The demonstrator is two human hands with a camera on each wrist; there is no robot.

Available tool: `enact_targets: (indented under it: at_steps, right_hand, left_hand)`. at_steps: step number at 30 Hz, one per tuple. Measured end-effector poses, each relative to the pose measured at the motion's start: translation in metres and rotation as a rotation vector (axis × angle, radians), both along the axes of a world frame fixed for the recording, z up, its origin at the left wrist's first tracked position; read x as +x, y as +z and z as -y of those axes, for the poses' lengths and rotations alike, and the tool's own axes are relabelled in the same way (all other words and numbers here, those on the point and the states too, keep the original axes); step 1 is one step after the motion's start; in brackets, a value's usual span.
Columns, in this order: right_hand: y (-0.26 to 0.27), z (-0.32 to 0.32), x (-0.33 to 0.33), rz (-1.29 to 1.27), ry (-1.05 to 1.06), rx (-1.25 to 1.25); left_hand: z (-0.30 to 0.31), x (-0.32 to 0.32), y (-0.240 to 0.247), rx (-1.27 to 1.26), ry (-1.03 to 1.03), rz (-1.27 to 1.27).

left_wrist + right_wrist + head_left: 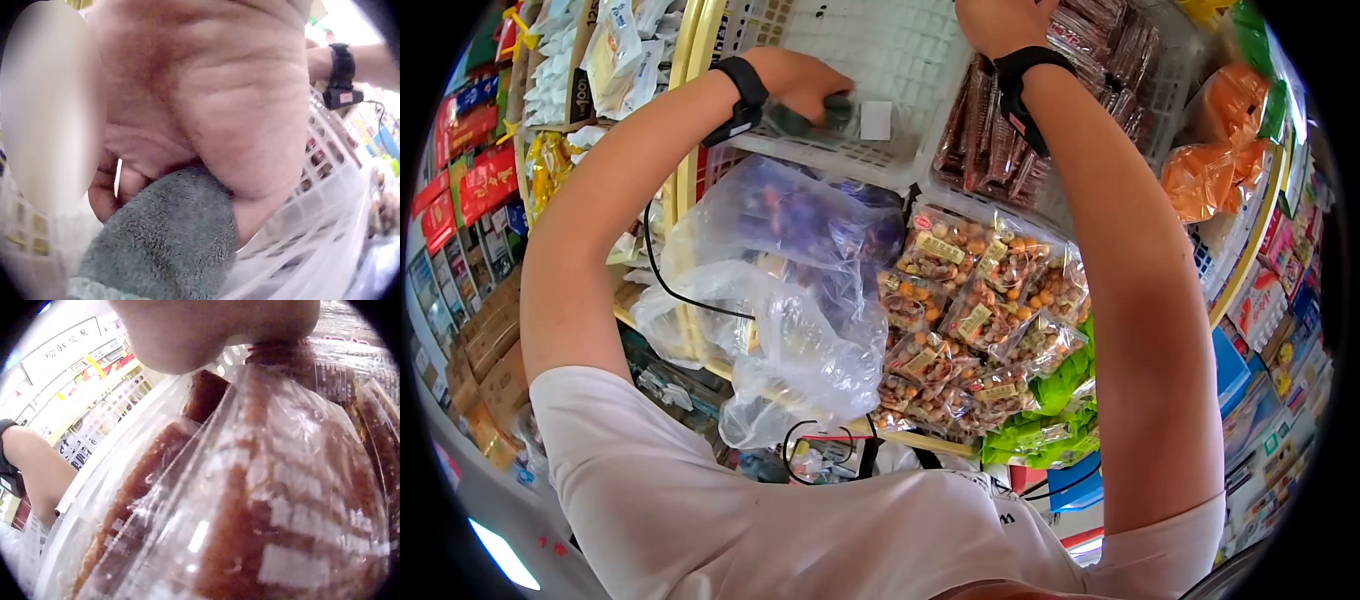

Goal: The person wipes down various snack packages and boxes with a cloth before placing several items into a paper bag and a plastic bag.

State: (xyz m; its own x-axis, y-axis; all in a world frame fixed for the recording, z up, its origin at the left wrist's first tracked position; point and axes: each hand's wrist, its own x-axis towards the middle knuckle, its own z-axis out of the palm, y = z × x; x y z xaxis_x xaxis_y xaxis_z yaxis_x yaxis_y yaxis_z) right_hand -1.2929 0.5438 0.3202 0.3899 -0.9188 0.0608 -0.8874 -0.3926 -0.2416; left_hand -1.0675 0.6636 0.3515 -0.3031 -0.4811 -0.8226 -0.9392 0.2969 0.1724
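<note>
In the head view my left hand (805,82) is inside a white plastic basket (870,160), beside a small white card (876,120). It grips a grey-green cloth (169,240), which hangs below the palm (206,94) in the left wrist view. My right hand (1003,22) is at the top edge of the head view, over a basket of brown wrapped packets (990,140). In the right wrist view part of that hand (219,334) lies just above clear-wrapped brown pieces (250,506); its fingers are hidden.
Crumpled clear plastic bags (800,320) lie nearer the body, beside bagged mixed snacks (960,300) and green packets (1055,400). Orange bags (1220,150) stand at the right. Yellow rails (690,60) run along the left, and a black cable (662,275) hangs there.
</note>
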Motion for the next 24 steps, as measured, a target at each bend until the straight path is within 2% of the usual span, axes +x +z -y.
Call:
enact_targets:
  at_steps: [2,6,11,12,14,16,17,20,21,22,24]
  right_hand:
    - [0.002,0.001,0.000,-0.010,-0.007,-0.012]
    - [-0.008,0.003,-0.001,-0.033,0.013,-0.070]
    - [-0.003,0.000,-0.002,-0.047,0.011,-0.053]
    - [-0.004,0.000,-0.001,-0.058,0.020,-0.058]
    - [-0.001,0.001,-0.001,-0.068,0.024,-0.036]
    - [0.001,0.002,0.001,-0.080,0.027,-0.018]
    - [0.002,0.001,0.001,-0.080,0.025,-0.017]
    - [-0.011,0.004,0.001,-0.047,0.015,-0.042]
    - [-0.012,0.005,0.001,-0.015,0.009,-0.066]
    - [-0.012,0.005,0.000,-0.016,0.012,-0.060]
    - [-0.010,0.006,0.002,-0.123,0.010,-0.086]
  left_hand:
    - [0.022,-0.021,-0.010,-0.135,-0.057,-0.282]
    - [0.070,-0.053,-0.034,-0.582,0.055,-0.281]
    - [0.052,-0.064,-0.053,-0.453,0.093,-0.352]
    - [0.041,-0.066,-0.042,-0.451,0.095,-0.348]
    - [0.019,-0.070,-0.020,-0.169,-0.061,-0.187]
    - [-0.001,-0.065,-0.013,-0.021,-0.113,-0.271]
    - [-0.006,-0.066,-0.006,0.060,-0.137,-0.209]
    - [0.003,-0.060,0.021,0.016,-0.159,-0.284]
    - [0.000,-0.052,0.031,-0.179,-0.061,-0.391]
    - [0.008,-0.049,0.040,-0.193,-0.005,-0.303]
    - [0.004,-0.036,0.078,-0.303,0.178,-0.428]
